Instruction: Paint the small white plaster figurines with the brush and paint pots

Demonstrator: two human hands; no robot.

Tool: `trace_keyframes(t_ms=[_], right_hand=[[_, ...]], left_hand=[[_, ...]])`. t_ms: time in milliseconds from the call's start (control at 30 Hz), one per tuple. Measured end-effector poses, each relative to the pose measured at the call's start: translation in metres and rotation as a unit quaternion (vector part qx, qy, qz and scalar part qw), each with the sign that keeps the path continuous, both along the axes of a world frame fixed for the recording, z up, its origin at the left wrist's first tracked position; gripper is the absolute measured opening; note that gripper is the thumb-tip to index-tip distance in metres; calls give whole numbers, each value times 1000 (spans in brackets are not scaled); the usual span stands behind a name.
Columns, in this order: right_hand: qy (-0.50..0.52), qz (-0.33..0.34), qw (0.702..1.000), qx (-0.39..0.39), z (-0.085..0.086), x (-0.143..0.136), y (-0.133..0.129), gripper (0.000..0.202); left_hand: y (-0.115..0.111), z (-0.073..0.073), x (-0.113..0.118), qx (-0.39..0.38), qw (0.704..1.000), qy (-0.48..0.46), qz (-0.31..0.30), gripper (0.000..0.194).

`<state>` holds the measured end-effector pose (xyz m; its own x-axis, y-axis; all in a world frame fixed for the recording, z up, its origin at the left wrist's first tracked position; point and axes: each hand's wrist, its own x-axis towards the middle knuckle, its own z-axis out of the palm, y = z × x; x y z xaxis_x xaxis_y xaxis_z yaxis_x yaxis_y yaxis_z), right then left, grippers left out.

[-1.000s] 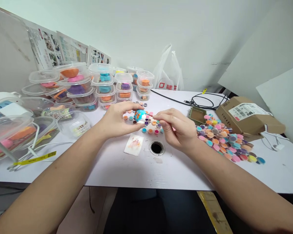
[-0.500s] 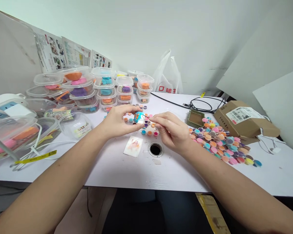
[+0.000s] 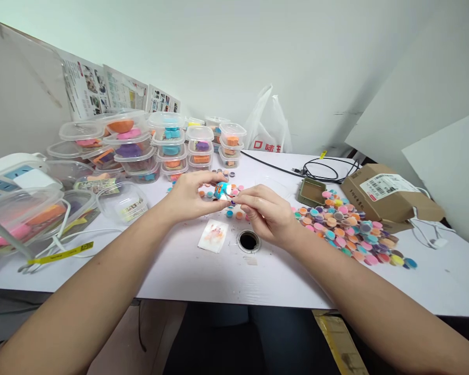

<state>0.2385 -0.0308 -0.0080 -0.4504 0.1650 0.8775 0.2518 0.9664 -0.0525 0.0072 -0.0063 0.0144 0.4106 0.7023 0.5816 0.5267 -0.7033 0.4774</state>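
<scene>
Blue, orange and white paint covers a small rounded figure (image 3: 221,191), which sits up off the table between the thumb and fingers of the left hand (image 3: 189,197), clamped on it from above and below. Just right of that grip, the right hand (image 3: 268,212) has its thumb and fingertips pinched together on a thin stick (image 3: 230,196), its end at the figure's white side; whether it touches cannot be told. Beneath and just beyond both hands lie small colored cups (image 3: 230,214). Nearer the body than the left hand's fingers is a stained white tissue (image 3: 213,236), and left of the right hand's heel, a round hole (image 3: 249,241) in the white table (image 3: 226,281). Right of the right hand spreads a heap of similar cups (image 3: 347,229), with a green tray (image 3: 315,194) and a cardboard box (image 3: 391,192) behind. Beyond the left hand rise stacked clear tubs (image 3: 172,151); beyond the right, a plastic bag (image 3: 268,127).
</scene>
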Motion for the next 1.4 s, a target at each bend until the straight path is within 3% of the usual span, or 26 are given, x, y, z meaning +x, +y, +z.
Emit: trace_keyframes(t_ms=[300, 467, 633, 767, 867, 1133, 1400], right_hand=[[18, 1, 1000, 4, 2, 0, 0, 27], [92, -61, 993, -48, 4, 3, -2, 18], [-14, -79, 984, -158, -4, 2, 4, 21], [-82, -100, 957, -261, -10, 1, 9, 27], [-125, -112, 943, -287, -12, -1, 12, 27], [-146, -112, 942, -282, -12, -4, 14, 28], [96, -72, 982, -143, 3, 2, -7, 18]], left_hand=[[2, -1, -1, -2, 1000, 9, 1, 42], [8, 0, -7, -19, 999, 6, 34, 51], [11, 1, -9, -3, 998, 2, 58, 52], [10, 1, -8, -9, 998, 10, 58, 52], [9, 1, -8, -8, 998, 16, 55, 52], [11, 1, -10, 7, 999, 14, 35, 52], [6, 2, -7, -29, 999, 7, 26, 53]])
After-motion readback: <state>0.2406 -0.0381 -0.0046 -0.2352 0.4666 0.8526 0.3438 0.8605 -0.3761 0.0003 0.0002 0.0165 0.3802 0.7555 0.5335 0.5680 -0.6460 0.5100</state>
